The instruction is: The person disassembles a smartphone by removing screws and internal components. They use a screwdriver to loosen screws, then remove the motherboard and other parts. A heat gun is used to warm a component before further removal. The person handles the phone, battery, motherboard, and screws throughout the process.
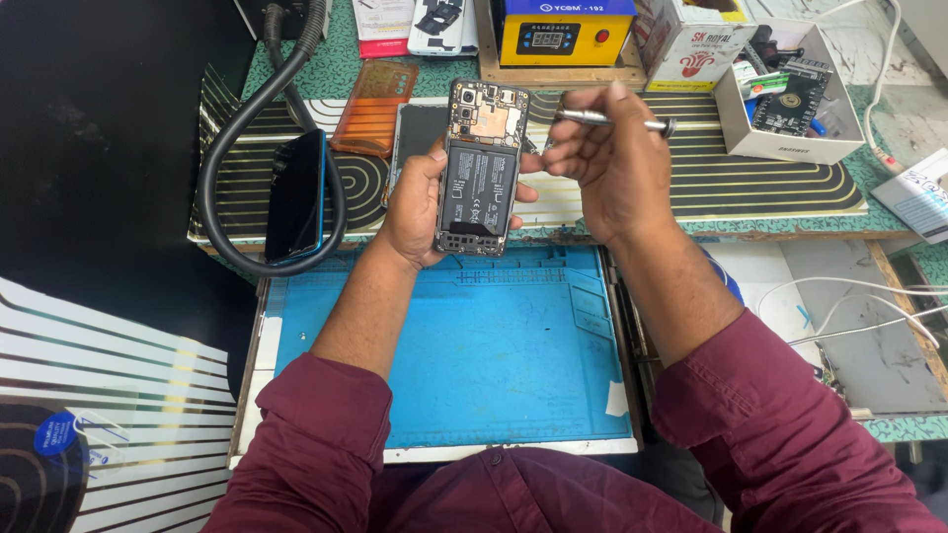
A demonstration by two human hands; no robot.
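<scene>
My left hand (415, 202) holds an opened smartphone (481, 168) upright above the blue work mat (494, 345); the phone's back is off, showing a black battery and the circuit board at its top. My right hand (607, 163) is just to the phone's right, fingers closed around a thin metal screwdriver (612, 120) held level, with its tip pointing left toward the phone's upper edge. Both sleeves are maroon.
A black phone (296, 195) lies inside a looped black hose (222, 158) at left. An orange translucent case (373, 107) lies behind it. A yellow and blue box device (563, 32) stands at the back, a white parts box (780, 94) at right, white cables (859, 296) lower right.
</scene>
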